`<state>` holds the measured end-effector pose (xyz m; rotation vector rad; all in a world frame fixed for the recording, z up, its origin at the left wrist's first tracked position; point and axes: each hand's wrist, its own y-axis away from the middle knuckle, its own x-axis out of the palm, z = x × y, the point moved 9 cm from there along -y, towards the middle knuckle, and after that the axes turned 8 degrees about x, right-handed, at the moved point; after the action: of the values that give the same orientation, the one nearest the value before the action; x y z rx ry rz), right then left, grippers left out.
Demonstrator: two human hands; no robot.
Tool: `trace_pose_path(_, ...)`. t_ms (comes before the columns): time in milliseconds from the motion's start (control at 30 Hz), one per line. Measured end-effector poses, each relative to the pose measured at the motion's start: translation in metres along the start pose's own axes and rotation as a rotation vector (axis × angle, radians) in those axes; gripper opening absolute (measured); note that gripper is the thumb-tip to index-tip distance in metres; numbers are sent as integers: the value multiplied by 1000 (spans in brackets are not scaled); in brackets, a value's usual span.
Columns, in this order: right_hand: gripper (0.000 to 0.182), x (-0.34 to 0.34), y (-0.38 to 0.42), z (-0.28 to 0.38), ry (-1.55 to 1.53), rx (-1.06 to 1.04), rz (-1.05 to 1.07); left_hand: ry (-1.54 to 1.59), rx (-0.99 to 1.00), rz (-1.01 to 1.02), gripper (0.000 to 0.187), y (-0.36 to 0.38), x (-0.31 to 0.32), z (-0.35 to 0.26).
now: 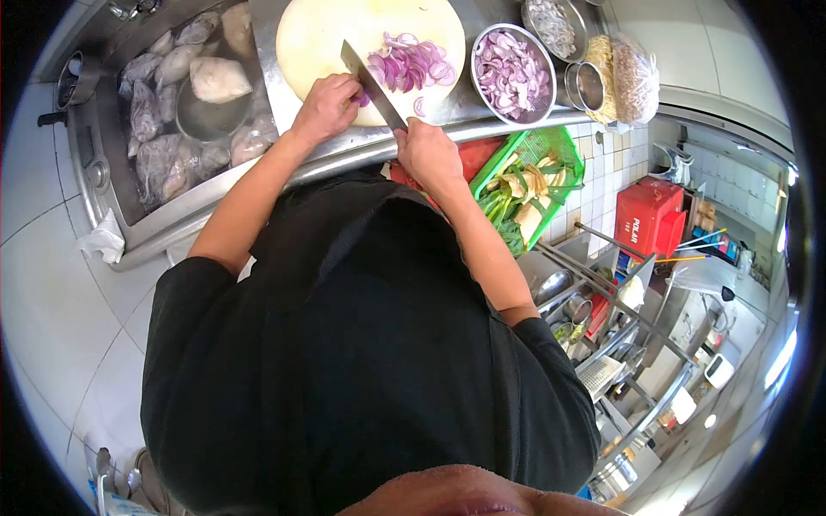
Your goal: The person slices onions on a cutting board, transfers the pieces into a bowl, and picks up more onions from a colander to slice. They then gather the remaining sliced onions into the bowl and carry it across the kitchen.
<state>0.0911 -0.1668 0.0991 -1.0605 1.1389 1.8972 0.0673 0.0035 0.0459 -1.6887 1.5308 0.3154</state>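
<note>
My right hand (428,155) is wrapped round the handle of a kitchen knife (374,90), whose broad blade points up and left over a round cream cutting board (314,43). On the board's near part, my left hand (329,107) curls its fingers against a piece of red onion (363,101), mostly hidden beside the blade. Sliced red onion (413,64) lies in a loose pile to the right of the knife. Beyond the board's right edge stands a metal bowl (551,99) full of cut red onion.
At left, a metal sink (103,142) holds several plastic-wrapped pieces and a bowl. Another metal bowl (585,43), a small metal pot (588,86) and filled plastic bags (635,77) stand at right. Below the counter edge is a green basket (575,176) of vegetable scraps.
</note>
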Motion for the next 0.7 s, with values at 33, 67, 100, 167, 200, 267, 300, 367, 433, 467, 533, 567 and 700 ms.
trace_pose_path(33, 28, 9, -2, -4, 9, 11, 4, 6, -6, -6, 24, 0, -1, -1)
trace_pose_path(67, 28, 23, -6, -9, 20, 21, 8, 13, -13, -14, 24, 0, 0, -3)
trace_pose_path(100, 28, 25, -5, -8, 29, 32, 9, 21, -20, -12, 23, 2, 2, -3)
trace_pose_path(167, 29, 16, -8, -10, 29, 23, 30, 21, -30, -10, 22, 3, 2, 2)
trace_pose_path(200, 29, 10, -6, -8, 25, 21, 43, 18, -20, -29, 21, 4, 1, 2)
trace_pose_path(267, 29, 5, -2, -8, 1, 12, 35, 18, -3, -76, 20, 5, 1, 3)
trace_pose_path(300, 30, 7, 0, -9, -10, 19, 30, 20, -7, -79, 20, 4, 0, 2)
trace_pose_path(367, 31, 18, -2, -14, -11, 32, 50, 22, -11, -83, 19, 4, -3, -2)
trace_pose_path(433, 32, 29, -14, -16, 4, 41, 86, 18, -25, -72, 19, 3, -3, -3)
trace_pose_path(467, 33, 29, -19, -19, -8, 45, 104, 13, -33, -64, 19, 4, -4, -3)
trace_pose_path(533, 35, 12, -22, -21, -31, 64, 136, 7, -13, -65, 20, 1, -4, -5)
trace_pose_path(567, 37, 14, -26, -28, -51, 78, 152, 5, -5, -69, 21, -2, -4, -6)
trace_pose_path(700, 36, 18, -31, -36, -69, 98, 141, 7, -57, -36, 22, -12, 9, -1)
